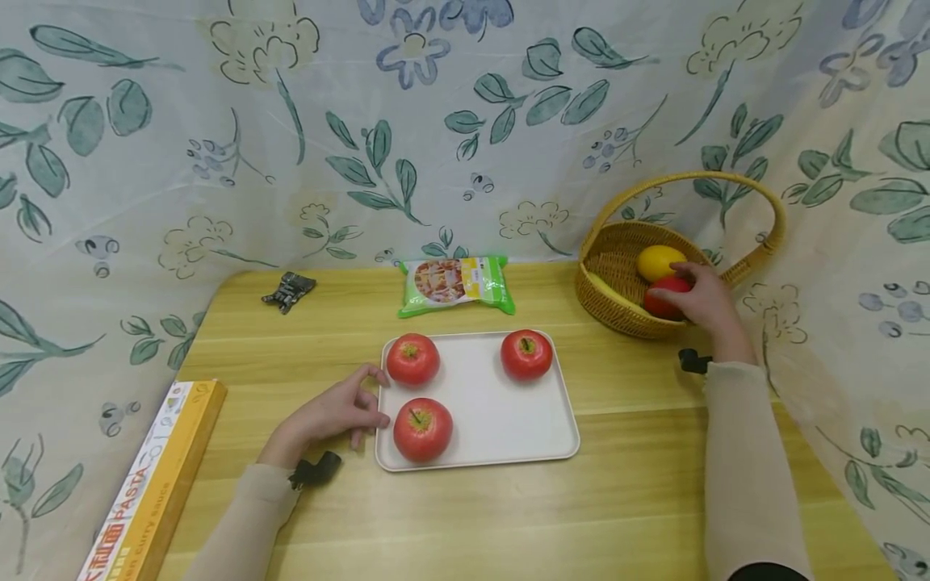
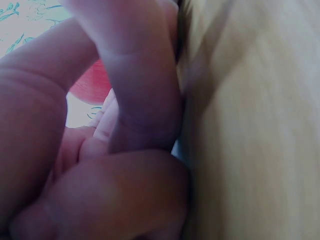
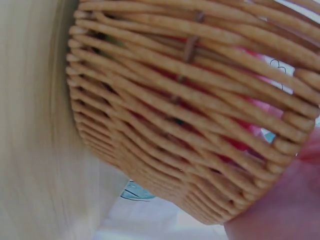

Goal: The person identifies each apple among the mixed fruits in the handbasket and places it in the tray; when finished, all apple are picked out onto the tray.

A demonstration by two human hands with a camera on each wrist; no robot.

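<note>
In the head view my right hand (image 1: 708, 303) reaches over the right rim of a wicker basket (image 1: 599, 303). Thumb and fingers grip a red apple (image 1: 664, 297) inside it, partly hidden by the hand. Beside that apple lie a lemon (image 1: 659, 263) and a long yellow fruit, likely a banana (image 1: 613, 290). The basket's woven wall (image 3: 175, 115) fills most of the right wrist view. My left hand (image 1: 334, 411), fingers loosely bent, touches the left rim of a white tray (image 1: 501, 428). On the tray sit three red apples, at back left (image 1: 412, 360), front left (image 1: 422, 430) and back right (image 1: 526, 355).
A green snack packet (image 1: 458, 285) lies behind the tray. At the back left is a small dark crumpled wrapper (image 1: 289, 291). A yellow pasta box (image 1: 156, 484) lies along the left edge. The basket's tall handle (image 1: 683, 177) arches above it, and a floral cloth hangs behind the table.
</note>
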